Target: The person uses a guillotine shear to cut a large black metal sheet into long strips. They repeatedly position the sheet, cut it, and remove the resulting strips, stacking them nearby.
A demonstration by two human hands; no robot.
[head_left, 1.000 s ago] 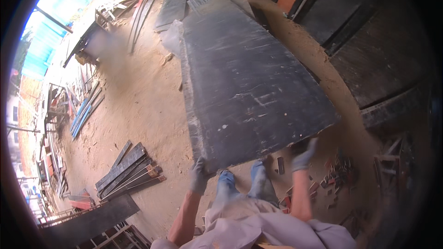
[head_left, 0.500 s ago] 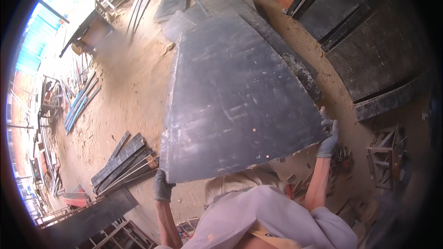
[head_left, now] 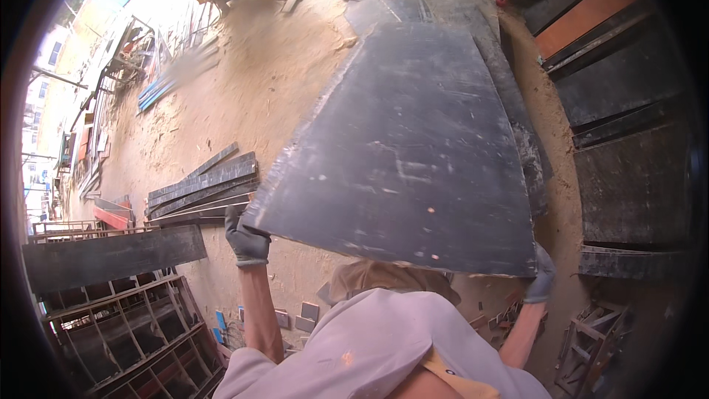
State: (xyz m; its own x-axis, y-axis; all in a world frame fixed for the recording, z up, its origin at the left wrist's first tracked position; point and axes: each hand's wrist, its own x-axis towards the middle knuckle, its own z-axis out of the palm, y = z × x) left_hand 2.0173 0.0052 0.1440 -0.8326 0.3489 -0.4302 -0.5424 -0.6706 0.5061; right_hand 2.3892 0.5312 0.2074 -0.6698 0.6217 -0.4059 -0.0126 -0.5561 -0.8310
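Note:
A large dark, scuffed flat board (head_left: 413,148) stretches away from me, its near edge in front of my body. My left hand (head_left: 247,240), in a dark grey glove, is closed on its near left corner, the fingertips partly hidden. At the near right corner, my gloved right hand (head_left: 543,275) is closed round the edge, with some fingers hidden by the board. Other dark sheets (head_left: 535,151) lie beneath and beyond it, showing along its right side and far end.
Dark planks (head_left: 203,185) lie on sandy ground left of the board. A metal grid frame (head_left: 133,325) and a long dark panel (head_left: 114,257) are at the lower left. Stacked dark panels (head_left: 631,177) line the right side. Small offcuts (head_left: 306,316) lie near my feet.
The view has turned, and the surroundings have shifted clockwise. The board's near edge now slopes down to the right. My right hand's fingers, raised before, are now wrapped at the corner.

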